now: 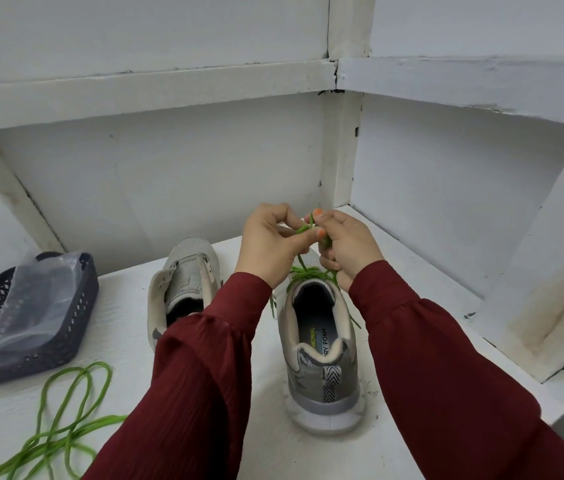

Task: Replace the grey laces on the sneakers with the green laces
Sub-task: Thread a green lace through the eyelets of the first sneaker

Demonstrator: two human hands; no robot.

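Plastic bag [31,299] in basket [81,323]; left hand [270,244] and right hand [348,244] fingers [327,259] pinch green lace [308,271].

Both forearms, in dark red sleeves [204,358], are reaching forward and angling inward, bringing the hands together fingertip to fingertip. The left hand [270,240] is pinching the green lace [300,230] between thumb and forefinger. The right hand [346,244], just beside that pinch, is curling its fingers round the same lace.
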